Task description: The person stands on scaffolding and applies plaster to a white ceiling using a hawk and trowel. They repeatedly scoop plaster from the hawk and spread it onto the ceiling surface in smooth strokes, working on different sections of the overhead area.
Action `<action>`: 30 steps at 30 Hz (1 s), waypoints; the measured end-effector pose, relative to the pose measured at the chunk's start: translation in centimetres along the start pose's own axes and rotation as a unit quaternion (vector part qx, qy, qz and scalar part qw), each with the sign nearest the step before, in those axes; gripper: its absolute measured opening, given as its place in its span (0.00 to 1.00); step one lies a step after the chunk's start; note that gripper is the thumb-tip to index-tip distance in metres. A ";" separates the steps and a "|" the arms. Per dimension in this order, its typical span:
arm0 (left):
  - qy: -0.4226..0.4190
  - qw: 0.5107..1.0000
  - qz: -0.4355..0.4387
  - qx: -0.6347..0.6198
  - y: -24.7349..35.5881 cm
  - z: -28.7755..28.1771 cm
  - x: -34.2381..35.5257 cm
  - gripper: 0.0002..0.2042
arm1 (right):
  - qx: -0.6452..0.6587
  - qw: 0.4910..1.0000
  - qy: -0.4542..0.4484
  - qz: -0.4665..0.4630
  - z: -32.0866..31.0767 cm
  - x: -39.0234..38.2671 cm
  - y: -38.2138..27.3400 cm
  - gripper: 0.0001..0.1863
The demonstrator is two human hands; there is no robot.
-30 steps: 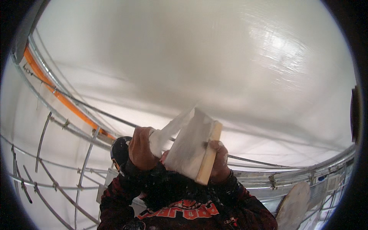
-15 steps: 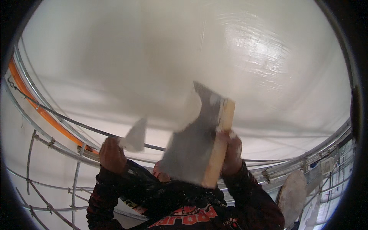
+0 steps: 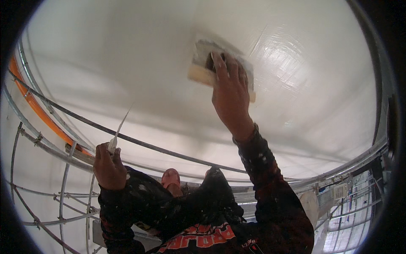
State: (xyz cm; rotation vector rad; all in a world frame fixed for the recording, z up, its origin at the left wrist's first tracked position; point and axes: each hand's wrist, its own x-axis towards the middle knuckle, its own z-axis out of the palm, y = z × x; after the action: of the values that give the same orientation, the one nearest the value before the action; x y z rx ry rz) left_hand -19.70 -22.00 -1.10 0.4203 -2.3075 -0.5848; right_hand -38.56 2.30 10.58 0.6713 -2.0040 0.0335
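Observation:
My right hand (image 3: 232, 99) reaches up and grips a wide plastering blade (image 3: 203, 54) with a pale wooden back strip, its fingers spread over the metal. The blade lies against the smooth white wall (image 3: 148, 63) and is a little blurred. Low on the left, my left hand (image 3: 111, 167) is closed round the pale handle of a putty knife (image 3: 120, 129). That knife is seen edge-on, its thin blade pointing up and apart from the wall. Right of the plastering blade, streaked wet-looking shine (image 3: 281, 55) shows on the wall.
A metal scaffold rail (image 3: 139, 144) runs between me and the wall. Crossed scaffold bars (image 3: 63, 186) stand at the left, beside an orange band (image 3: 42, 116). A pink shoe (image 3: 171, 177) shows below, and a pale rounded object (image 3: 310, 205) is at lower right.
My right hand has moved up with the plastering blade, which now meets the wall instead of hanging before my body. My left hand has shifted slightly left, turning the putty knife edge-on.

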 end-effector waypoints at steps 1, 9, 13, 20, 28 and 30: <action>0.001 1.000 -0.001 0.010 -0.5 -0.2 -0.1 0.09 | -0.030 0.999 0.002 0.009 1.1 0.7 -0.6 0.29; 0.032 0.999 -0.012 -0.001 -2.3 -0.6 -1.0 0.13 | -0.178 0.983 0.034 0.038 14.8 -4.5 -3.9 0.27; 0.026 0.999 -0.015 -0.018 -2.4 -0.9 -1.1 0.16 | -0.142 0.986 -0.057 -0.059 22.0 -17.1 -4.4 0.27; -0.013 0.997 -0.070 -0.012 -3.6 -1.7 -1.5 0.19 | -0.061 0.930 -0.357 -0.062 17.1 -22.2 -7.7 0.31; -0.010 0.998 -0.052 0.023 -3.7 -0.7 -1.5 0.20 | -0.255 0.956 0.140 -0.035 7.2 2.3 1.6 0.25; -0.009 0.998 -0.059 0.034 -3.5 -0.7 -1.5 0.20 | -0.245 0.957 0.152 -0.022 5.9 6.0 2.2 0.25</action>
State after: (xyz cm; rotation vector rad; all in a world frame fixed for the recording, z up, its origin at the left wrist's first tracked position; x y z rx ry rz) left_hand -17.73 -24.49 -3.34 0.5884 -2.3360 -0.5701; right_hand -46.54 -0.20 13.02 0.3634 -1.6111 -0.3568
